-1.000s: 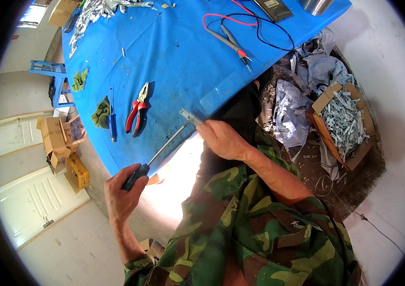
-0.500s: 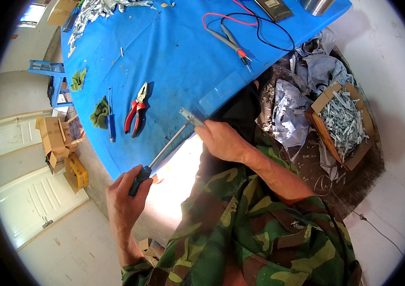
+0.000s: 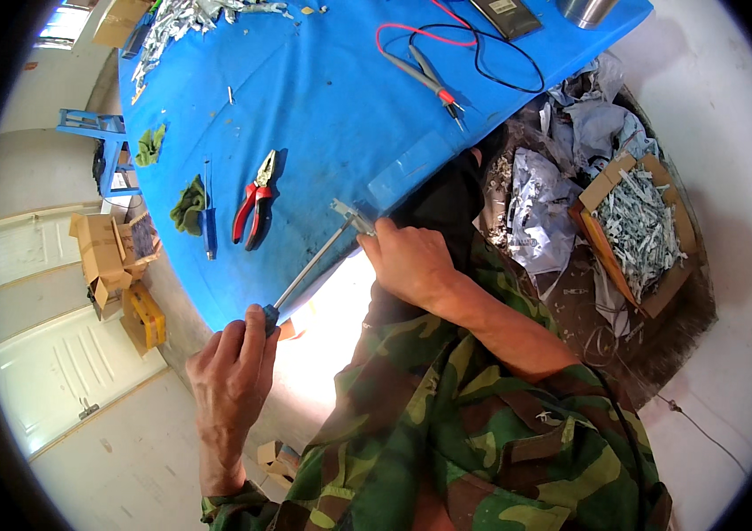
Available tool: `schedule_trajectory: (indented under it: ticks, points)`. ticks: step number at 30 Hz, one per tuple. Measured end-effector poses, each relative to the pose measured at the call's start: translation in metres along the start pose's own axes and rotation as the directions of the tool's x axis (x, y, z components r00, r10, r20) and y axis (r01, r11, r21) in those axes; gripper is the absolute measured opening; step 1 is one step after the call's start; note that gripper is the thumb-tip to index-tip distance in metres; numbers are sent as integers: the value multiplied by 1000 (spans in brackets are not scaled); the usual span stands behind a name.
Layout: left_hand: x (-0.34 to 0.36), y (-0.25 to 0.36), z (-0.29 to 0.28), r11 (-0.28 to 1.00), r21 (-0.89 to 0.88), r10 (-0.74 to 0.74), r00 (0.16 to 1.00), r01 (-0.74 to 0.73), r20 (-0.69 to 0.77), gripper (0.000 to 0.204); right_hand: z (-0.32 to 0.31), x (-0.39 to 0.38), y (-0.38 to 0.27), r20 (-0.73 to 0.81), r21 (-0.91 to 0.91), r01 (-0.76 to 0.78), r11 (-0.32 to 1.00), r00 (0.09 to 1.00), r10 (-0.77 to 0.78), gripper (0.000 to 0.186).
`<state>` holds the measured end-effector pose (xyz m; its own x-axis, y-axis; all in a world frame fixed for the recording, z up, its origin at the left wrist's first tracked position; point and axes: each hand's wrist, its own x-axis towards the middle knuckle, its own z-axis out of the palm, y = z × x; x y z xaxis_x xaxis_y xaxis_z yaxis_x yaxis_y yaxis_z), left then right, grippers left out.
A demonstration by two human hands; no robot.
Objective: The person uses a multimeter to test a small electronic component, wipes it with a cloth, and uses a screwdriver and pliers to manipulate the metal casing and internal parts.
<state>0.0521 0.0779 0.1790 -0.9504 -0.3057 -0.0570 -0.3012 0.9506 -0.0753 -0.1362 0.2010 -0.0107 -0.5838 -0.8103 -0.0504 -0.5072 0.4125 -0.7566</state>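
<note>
The 2 hands are at work near the middle of the view: the left hand point(image 3: 234, 380), at 7 o'clock from a small metal part point(image 3: 355, 218), is wrapped around the handle of a screwdriver point(image 3: 310, 265), while the right hand point(image 3: 416, 270), at 4 o'clock, pinches the part itself near the edge of the blue table cover point(image 3: 323, 133). The shaft slants up toward 1 o'clock and meets the part; whether the tip is properly seated is too small to tell. To do this well, I would press along the shaft rather than sideways, turn from the left wrist in short, even strokes, and hold the right fingertips clear of where a slip would carry the tip. Should the pinch prove too weak, the red-handled pliers point(image 3: 258, 188), at 9 o'clock, could probably hold the part more firmly
</note>
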Motion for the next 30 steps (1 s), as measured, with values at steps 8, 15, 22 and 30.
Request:
schedule_trajectory:
  ticks: [8, 15, 22, 30]
  points:
    - [-5, 3, 3, 895, -355, -259, 963, 270, 79, 33, 5, -3, 0, -44, 79, -22, 997, 999, 25, 38]
    - [-9, 0, -1, 838, -449, -262, 950, 310, 168, 36, 12, 1, 11, 57, 431, -130, 893, 991, 117, 44]
    - [-7, -5, 7, 792, -505, -283, 940, 342, 194, 35, 9, 4, 22, 229, 653, -186, 735, 972, 42, 39]
    - [-10, -15, 16, 697, -570, -309, 899, 436, 310, 38, 12, 5, 15, 422, 784, -407, 469, 903, 79, 37]
